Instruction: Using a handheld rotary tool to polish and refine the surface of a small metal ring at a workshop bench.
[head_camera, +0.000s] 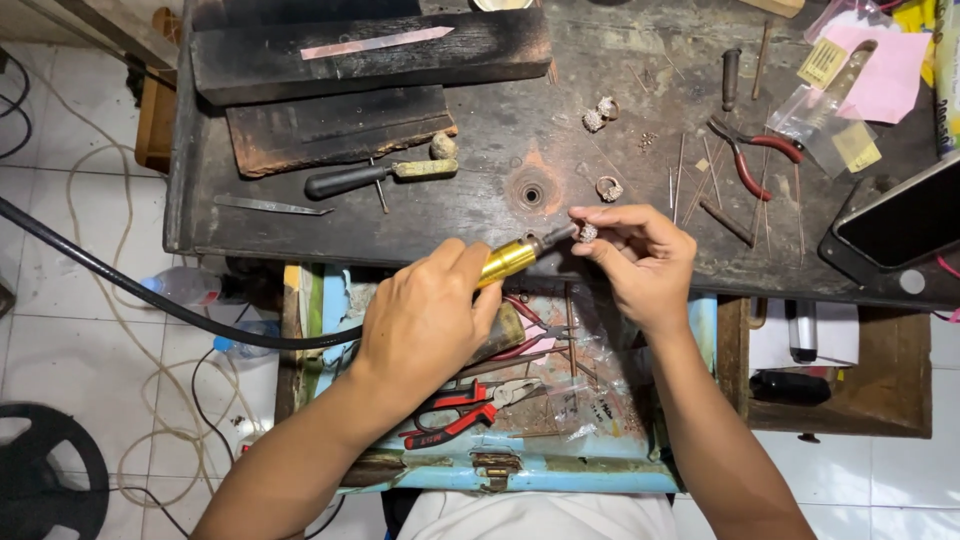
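My left hand (425, 320) grips a rotary handpiece with a brass-coloured body (508, 260) and a black flexible shaft (120, 280) trailing off to the left. Its tip touches a small silvery ring (588, 232), pinched between thumb and fingers of my right hand (640, 262). Both hands hover at the front edge of a dark, worn wooden workbench (480, 200). Another ring (609, 188) lies on the bench just above my right hand, and two more rings (600, 113) lie farther back.
Red-handled pliers (750, 160), thin rods and a black-handled tool (370, 176) lie on the bench. Dark wooden blocks (370, 60) sit at the back left, a phone (900, 225) at the right. An open blue drawer (520, 470) under my hands holds red-handled cutters (455, 415) and plastic bags.
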